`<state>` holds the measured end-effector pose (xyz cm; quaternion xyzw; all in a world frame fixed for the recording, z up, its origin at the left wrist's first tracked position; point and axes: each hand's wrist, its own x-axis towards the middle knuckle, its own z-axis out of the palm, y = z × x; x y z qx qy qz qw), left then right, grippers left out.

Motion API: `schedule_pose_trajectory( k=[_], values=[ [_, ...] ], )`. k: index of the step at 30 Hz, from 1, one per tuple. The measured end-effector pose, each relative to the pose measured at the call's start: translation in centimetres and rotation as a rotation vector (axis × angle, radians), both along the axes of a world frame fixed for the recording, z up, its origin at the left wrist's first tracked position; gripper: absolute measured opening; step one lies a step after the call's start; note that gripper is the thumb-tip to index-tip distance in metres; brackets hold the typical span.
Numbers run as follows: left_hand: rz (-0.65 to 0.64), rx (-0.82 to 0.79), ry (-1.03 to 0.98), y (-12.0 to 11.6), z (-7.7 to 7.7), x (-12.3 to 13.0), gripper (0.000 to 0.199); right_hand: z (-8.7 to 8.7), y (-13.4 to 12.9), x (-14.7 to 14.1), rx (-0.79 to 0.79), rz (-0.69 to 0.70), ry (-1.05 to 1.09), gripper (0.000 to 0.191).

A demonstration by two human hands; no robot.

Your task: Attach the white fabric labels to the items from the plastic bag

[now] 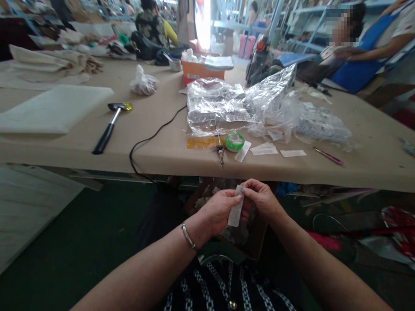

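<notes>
With 12 o'clock pointing away from the person, a hammer (112, 125) lies on the worktop (171, 157) at 10 o'clock from the hands, head uppermost. Right of it a black cord (147, 141) curves to the near edge, and between 11 and 12 o'clock lies a slim pen-like tool (220, 153), partly over an amber sheet (199, 142).

The left grip (220, 211) is closed on the printed strip (235, 214), its thumb near the upper end. The strip sits off the worktop, just short of the near edge, at 6 o'clock from the green container (234, 141). It should be very light and thin, likely bendable yet easy to crease; whether it is slippery I cannot tell. The edges near the upper end look the best hold, leaving the face flat. It is narrow, off-white and tilted, one end toward 12 o'clock, the other toward 7, with fine rows of marks too small to read.

The right grip (264, 201) pinches that upper end between thumb and fingers. Beyond, at 1 o'clock, lie similar overlapping strips (264, 149), then 1 separate strip (293, 153), and tweezers (328, 155) at 2 o'clock.
</notes>
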<state>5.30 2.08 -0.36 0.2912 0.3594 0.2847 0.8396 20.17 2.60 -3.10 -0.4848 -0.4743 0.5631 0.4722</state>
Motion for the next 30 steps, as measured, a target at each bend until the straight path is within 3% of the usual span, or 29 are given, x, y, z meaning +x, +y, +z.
schedule_pose_trajectory(
  k=[4, 11, 17, 23, 30],
  values=[
    [-0.034, -0.021, 0.012, -0.3, -0.3, -0.9, 0.013, 0.4, -0.6, -0.4, 0.069, 0.025, -0.089, 0.019],
    [-0.021, -0.020, -0.002, -0.7, 0.3, -1.4, 0.010, 1.7, -1.6, -0.3, 0.593, 0.085, -0.658, 0.032],
    [-0.009, -0.005, -0.002, -0.7, -0.2, -1.2, 0.010, 1.6, -1.8, -0.3, 0.661, 0.086, -0.838, 0.031],
    [0.017, -0.029, -0.034, -0.6, -0.3, -1.2, 0.011, 1.4, -2.0, -0.4, 0.571, 0.060, -0.709, 0.035],
    [0.023, -0.007, -0.050, -0.6, -0.6, -1.4, 0.017, 1.1, -0.8, -0.7, 0.043, 0.036, -0.046, 0.018]
  ],
)
